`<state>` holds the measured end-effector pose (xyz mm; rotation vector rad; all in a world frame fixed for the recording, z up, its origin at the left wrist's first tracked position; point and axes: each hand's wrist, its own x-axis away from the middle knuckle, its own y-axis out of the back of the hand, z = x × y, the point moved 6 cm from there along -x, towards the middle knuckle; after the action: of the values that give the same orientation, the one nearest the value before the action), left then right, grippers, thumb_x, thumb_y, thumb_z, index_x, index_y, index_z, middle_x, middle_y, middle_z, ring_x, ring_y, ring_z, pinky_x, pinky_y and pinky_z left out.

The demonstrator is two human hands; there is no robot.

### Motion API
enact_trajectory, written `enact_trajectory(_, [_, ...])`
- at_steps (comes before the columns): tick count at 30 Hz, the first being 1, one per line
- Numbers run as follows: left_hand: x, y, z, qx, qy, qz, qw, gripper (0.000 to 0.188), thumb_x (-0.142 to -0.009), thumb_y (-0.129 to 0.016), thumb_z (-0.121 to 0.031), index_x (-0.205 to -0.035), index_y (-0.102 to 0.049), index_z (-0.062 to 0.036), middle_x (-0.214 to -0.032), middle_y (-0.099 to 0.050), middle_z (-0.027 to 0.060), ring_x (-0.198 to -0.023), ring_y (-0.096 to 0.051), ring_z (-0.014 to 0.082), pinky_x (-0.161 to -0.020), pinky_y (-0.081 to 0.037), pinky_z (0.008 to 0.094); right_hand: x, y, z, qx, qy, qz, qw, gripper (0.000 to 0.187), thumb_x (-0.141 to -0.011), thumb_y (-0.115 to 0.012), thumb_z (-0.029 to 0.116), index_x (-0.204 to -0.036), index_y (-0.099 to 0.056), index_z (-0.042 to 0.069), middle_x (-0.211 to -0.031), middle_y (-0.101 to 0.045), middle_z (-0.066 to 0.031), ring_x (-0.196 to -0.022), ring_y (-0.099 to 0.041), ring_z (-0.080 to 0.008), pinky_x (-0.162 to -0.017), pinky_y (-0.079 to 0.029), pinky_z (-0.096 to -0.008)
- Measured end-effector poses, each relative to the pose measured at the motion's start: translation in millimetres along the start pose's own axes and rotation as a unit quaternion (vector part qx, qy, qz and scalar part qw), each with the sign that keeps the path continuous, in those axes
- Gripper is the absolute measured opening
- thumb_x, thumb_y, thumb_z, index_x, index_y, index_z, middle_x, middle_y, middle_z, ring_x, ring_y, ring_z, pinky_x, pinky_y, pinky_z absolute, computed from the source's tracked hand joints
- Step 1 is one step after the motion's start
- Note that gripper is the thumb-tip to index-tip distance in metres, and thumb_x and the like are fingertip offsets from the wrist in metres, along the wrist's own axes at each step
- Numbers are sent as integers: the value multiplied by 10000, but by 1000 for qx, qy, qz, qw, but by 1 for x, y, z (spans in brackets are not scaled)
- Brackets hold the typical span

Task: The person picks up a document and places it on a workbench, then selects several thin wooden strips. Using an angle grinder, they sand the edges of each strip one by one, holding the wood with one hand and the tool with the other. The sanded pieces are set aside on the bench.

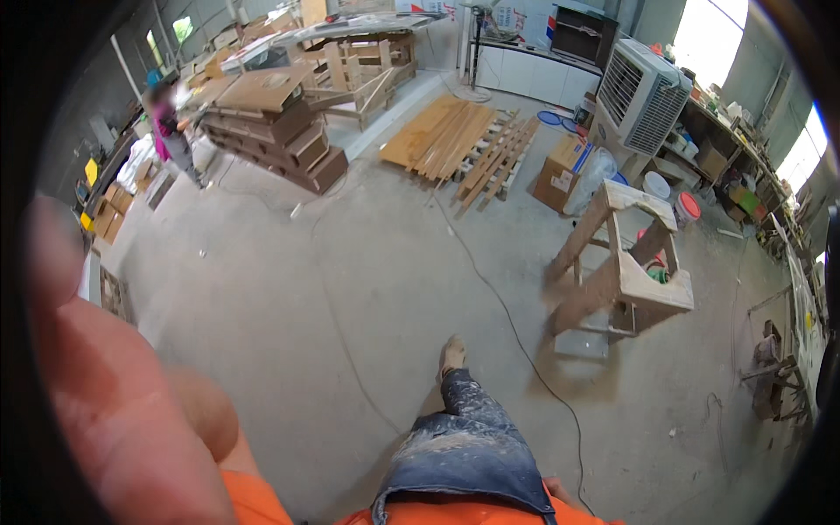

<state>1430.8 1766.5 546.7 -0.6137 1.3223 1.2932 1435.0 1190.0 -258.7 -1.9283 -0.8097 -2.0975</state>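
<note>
Left hand [131, 411]: you are raising it close to the lens, so it is looming large and blurred; whether its fingers are spreading, pressing together or pinching anything, you cannot tell from this view.

Right hand [562, 493]: showing only in part at the lower edge, beside your dark blue apron [464, 477]; its finger state is hidden, and you cannot tell whether it is touching the cloth.

Apron, dusty: covering your lap and thighs, presumably for keeping dust off; its long axis is running forward, toward your shoe [453, 352].

Black cable [573, 411]: lying loose on the floor near your right hand, probably slack for reach; its length is running forward and leftward toward the brown planks [437, 136].

Wooden stool-like frame [647, 284]: standing ahead on your right, upright on its legs, its cut-out top facing upward, apparently for stability; its leg axis is running vertically.

Planks: lying flat, side by side, likely for steadiness.
</note>
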Motion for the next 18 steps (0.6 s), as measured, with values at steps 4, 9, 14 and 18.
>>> enact_trajectory(4, [42,-89,138,-32,101,42,993,557,-921,-739,-275,-1375,-544,-19,-1196,-574,168,-941,-557,257,-768,-495,354,-56,-49,197,49,62,24,997,178,-935,-685,187,-953,-682,10,-831,-670,-146,-677,-654,-273,-631,-572,-459])
enact_trajectory(9, [185,-196,307,-5,355,228,907,557,-827,-738,1,-1361,-581,-27,-1299,-579,145,-954,-589,210,-759,-507,320,29,-98,584,180,403,-92,893,239,-939,-651,230,-873,-717,11,-684,-660,-81,-555,-601,-183,-511,-493,-371])
enact_trajectory(14, [378,-271,406,39,635,342,692,596,-817,-783,-40,-1380,-586,-31,-1320,-606,130,-968,-663,194,-748,-554,307,237,-155,845,-11,550,-4,835,315,-930,-697,184,-1173,-715,-15,-998,-760,-119,-921,-694,-185,-833,-550,-334])
enact_trajectory(18, [470,-380,502,113,637,391,655,608,-854,-770,-98,-1418,-556,-20,-1337,-617,140,-973,-681,206,-808,-564,346,265,-183,936,-63,528,-28,846,283,-944,-676,129,-1186,-698,-16,-991,-745,-65,-905,-674,-154,-819,-545,-316])
